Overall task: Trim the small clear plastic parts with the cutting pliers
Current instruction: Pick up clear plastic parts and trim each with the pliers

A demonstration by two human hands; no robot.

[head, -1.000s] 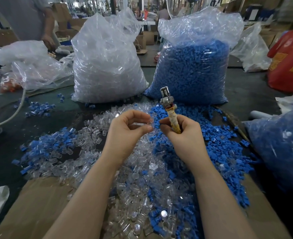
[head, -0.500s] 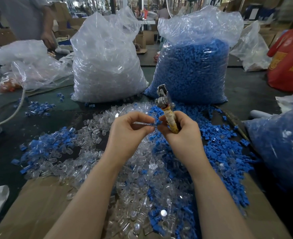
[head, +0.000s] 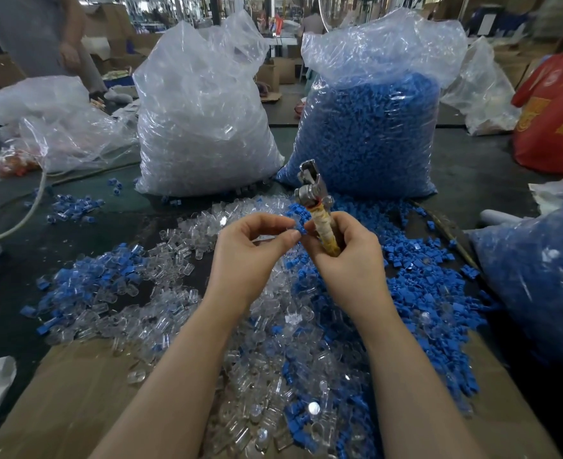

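Observation:
My right hand (head: pixel 348 256) grips the cutting pliers (head: pixel 316 210) by their tape-wrapped handles, metal jaws pointing up and away. My left hand (head: pixel 250 250) pinches a small clear plastic part (head: pixel 270 237) between thumb and fingers, right beside the pliers' handle. The two hands nearly touch at the fingertips. Below and around them lies a heap of clear plastic parts (head: pixel 180 260) mixed with small blue parts (head: pixel 422 276).
A big bag of clear parts (head: pixel 204 120) and a big bag of blue parts (head: pixel 369 127) stand behind the heap. Another blue-filled bag (head: pixel 538 276) sits at the right. Cardboard (head: pixel 74 392) lies under the near heap. A person (head: pixel 41 34) stands at the far left.
Both hands have drifted slightly toward each other and the pliers tilted a little to the left. The left hand keeps its pinch on the clear part.

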